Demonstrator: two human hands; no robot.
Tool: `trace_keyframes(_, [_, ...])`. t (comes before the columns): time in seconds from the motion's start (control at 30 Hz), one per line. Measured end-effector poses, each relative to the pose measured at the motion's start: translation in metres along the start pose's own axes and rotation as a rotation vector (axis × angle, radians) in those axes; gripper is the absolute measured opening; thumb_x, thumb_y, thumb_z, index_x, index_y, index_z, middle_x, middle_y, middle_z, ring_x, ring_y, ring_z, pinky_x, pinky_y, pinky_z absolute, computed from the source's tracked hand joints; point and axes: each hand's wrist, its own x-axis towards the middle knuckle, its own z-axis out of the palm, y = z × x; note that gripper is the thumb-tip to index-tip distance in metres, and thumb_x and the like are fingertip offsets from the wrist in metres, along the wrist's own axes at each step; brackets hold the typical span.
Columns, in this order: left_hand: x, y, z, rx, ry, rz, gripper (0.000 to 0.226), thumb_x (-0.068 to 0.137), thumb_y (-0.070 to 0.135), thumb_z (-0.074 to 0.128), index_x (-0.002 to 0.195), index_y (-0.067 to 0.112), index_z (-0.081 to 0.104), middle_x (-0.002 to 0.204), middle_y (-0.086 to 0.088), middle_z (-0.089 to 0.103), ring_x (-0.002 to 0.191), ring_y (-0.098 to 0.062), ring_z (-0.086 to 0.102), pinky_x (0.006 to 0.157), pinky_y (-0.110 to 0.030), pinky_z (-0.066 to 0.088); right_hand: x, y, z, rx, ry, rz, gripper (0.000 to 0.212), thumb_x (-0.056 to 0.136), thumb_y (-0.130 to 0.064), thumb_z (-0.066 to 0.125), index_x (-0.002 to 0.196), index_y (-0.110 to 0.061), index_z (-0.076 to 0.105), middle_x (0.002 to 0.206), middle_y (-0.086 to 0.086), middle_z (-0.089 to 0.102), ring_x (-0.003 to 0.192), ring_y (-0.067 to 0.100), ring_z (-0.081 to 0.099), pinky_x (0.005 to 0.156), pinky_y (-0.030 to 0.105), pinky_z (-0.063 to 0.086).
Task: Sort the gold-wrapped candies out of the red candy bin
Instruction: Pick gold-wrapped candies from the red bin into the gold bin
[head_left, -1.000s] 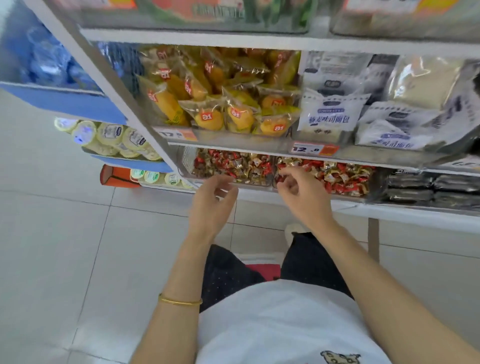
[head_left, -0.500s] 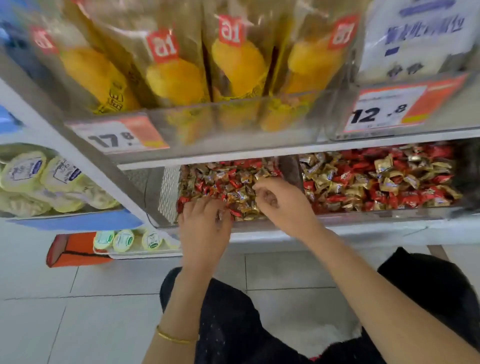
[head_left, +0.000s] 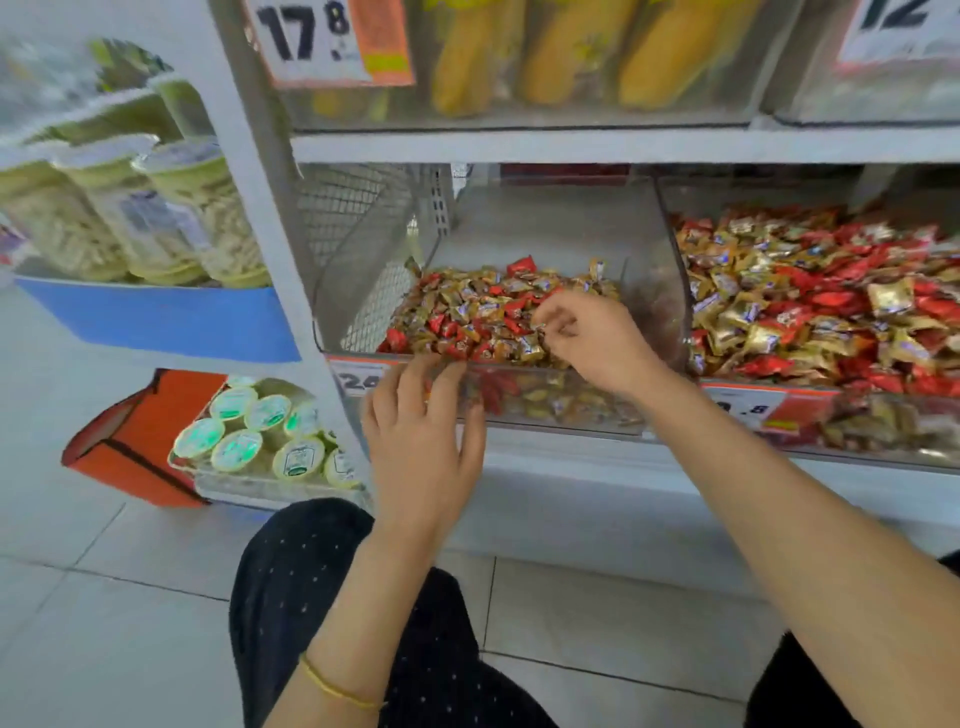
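A clear plastic bin (head_left: 649, 244) on the lowest shelf holds a heap of red and gold-wrapped candies (head_left: 478, 312). My right hand (head_left: 597, 343) reaches into this bin from the right, fingers curled, thumb and forefinger pinching a gold-wrapped candy (head_left: 535, 343) on top of the heap. My left hand (head_left: 421, 447) is in front of the bin, its fairly straight fingers touching the front rim near the price label (head_left: 358, 379). A second clear bin (head_left: 670, 218) to the right holds more mixed red and gold candies (head_left: 810, 312).
The shelf above (head_left: 623, 143) carries clear boxes of yellow packaged snacks (head_left: 545, 52) close over the bins. To the left stand a white shelf post (head_left: 260, 218), stacked cups (head_left: 156, 208) and lidded tubs (head_left: 260, 431) by an orange box (head_left: 140, 436). Tiled floor (head_left: 104, 597) lies below.
The view has dropped and moved closer to the bottom shelf. My right hand has gone deeper into the left bin; my left hand has settled on its front rim.
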Motion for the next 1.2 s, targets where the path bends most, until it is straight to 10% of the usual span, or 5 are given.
trace_keyframes(0.23, [0.001, -0.005, -0.023, 0.048, -0.038, 0.118, 0.032, 0.083, 0.021, 0.060, 0.113, 0.011, 0.062, 0.124, -0.011, 0.055, 0.114, -0.036, 0.046, 0.089, -0.046, 0.040, 0.037, -0.006, 0.011, -0.398, -0.359, -0.035, 0.040, 0.083, -0.014, 0.069, 0.121, -0.015, 0.059, 0.115, 0.009, 0.060, 0.105, 0.026, 0.056, 0.090, 0.038, 0.047])
trace_keyframes(0.5, [-0.019, -0.008, -0.007, -0.075, -0.095, 0.136, 0.033, 0.082, 0.020, 0.060, 0.113, 0.009, 0.063, 0.122, -0.011, 0.056, 0.117, -0.034, 0.046, 0.096, -0.044, 0.037, 0.057, 0.003, 0.027, -0.575, -0.324, -0.086, 0.016, 0.082, -0.006, 0.065, 0.097, -0.013, 0.064, 0.110, 0.006, 0.063, 0.098, 0.023, 0.058, 0.080, 0.029, 0.046])
trace_keyframes(0.87, [-0.025, -0.027, -0.007, -0.190, -0.145, 0.037, 0.034, 0.086, 0.017, 0.059, 0.119, 0.012, 0.060, 0.126, -0.005, 0.052, 0.118, -0.026, 0.039, 0.098, -0.037, 0.036, 0.018, -0.027, 0.010, -0.161, 0.197, -0.064, 0.011, 0.084, -0.019, 0.068, 0.094, -0.021, 0.066, 0.093, 0.000, 0.068, 0.078, 0.017, 0.066, 0.074, 0.034, 0.054])
trace_keyframes(1.0, [-0.016, -0.039, -0.013, -0.205, -0.131, 0.010, 0.032, 0.086, 0.017, 0.059, 0.118, 0.015, 0.060, 0.124, -0.003, 0.053, 0.117, -0.021, 0.036, 0.096, -0.026, 0.028, -0.013, -0.061, 0.023, 0.331, 0.123, -0.045, 0.017, 0.086, -0.006, 0.063, 0.085, -0.022, 0.061, 0.086, -0.002, 0.066, 0.055, 0.011, 0.066, 0.045, 0.020, 0.048])
trace_keyframes(1.2, [-0.014, -0.067, -0.020, -0.301, -0.125, -0.220, 0.030, 0.086, 0.017, 0.058, 0.115, 0.023, 0.061, 0.120, 0.002, 0.053, 0.115, -0.020, 0.038, 0.082, -0.016, 0.022, -0.040, -0.075, 0.065, 0.687, -0.171, 0.046, 0.021, 0.081, 0.011, 0.063, 0.095, -0.006, 0.064, 0.081, 0.007, 0.067, 0.057, 0.011, 0.066, 0.051, 0.018, 0.052])
